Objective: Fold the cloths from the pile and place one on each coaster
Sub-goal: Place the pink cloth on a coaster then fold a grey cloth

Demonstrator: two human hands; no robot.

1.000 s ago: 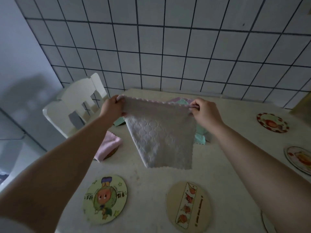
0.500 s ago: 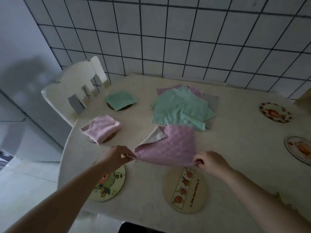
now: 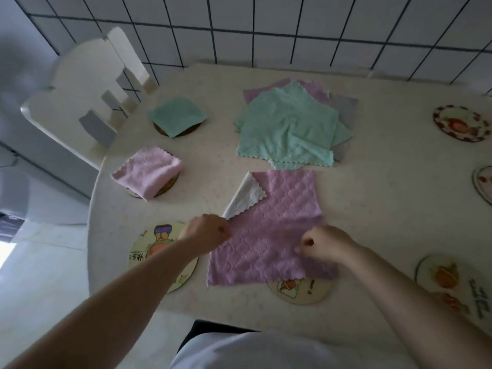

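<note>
One lilac quilted cloth (image 3: pixel 269 235): soft, limp, light; left hand (image 3: pixel 206 234) and right hand (image 3: pixel 323 246) pinch its near edge; best grasped at corners.

The purple cloth (image 3: pixel 269 230) hides most of one coaster (image 3: pixel 299 290); the right edge cuts another coaster (image 3: pixel 483 183); fingertips of both hands are hidden.

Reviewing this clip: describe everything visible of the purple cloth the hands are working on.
The purple cloth is a soft, quilted-looking square with scalloped edges, spread flat on the table. Its far left corner is turned over, showing a white underside. The left hand pinches its left edge, the right hand grips its near right part. Its near edge overlaps a coaster.
</note>
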